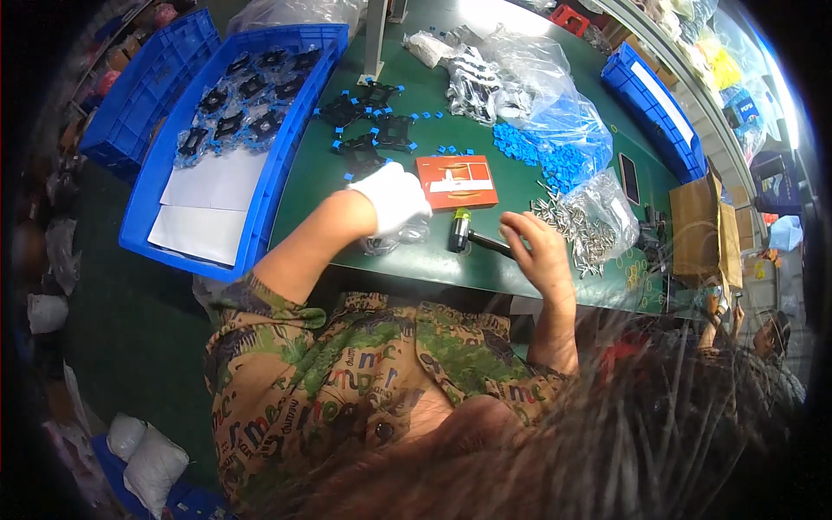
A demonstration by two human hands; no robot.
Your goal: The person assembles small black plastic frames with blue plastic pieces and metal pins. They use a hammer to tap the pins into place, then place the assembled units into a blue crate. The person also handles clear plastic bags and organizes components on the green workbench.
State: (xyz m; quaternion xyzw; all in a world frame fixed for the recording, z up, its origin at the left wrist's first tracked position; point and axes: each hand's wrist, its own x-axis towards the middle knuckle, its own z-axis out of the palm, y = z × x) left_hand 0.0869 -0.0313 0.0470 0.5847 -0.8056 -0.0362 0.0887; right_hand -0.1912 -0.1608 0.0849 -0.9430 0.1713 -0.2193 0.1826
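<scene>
My left hand (397, 201), in a white glove, is closed at the top of a crumpled clear plastic bag (400, 236) near the table's front edge. What lies inside the bag is hard to make out. My bare right hand (542, 251) hovers by the end of a mallet's black handle, its fingers bent and apart. The mallet (460, 230) has a black and yellow-green head. An orange-red flat box (457, 180) lies just behind it. Several black frames with blue corner pieces (394, 132) rest beyond my left hand. Small metal pins or screws (579, 227) are heaped right of my right hand.
Blue plastic caps (555, 160) spill from a clear bag on the green table (338, 221). A long blue crate (260, 221) at left holds bagged black frames. A phone (628, 178), another blue crate (654, 104) and a cardboard box (696, 227) stand at right. A metal post (374, 43) rises behind.
</scene>
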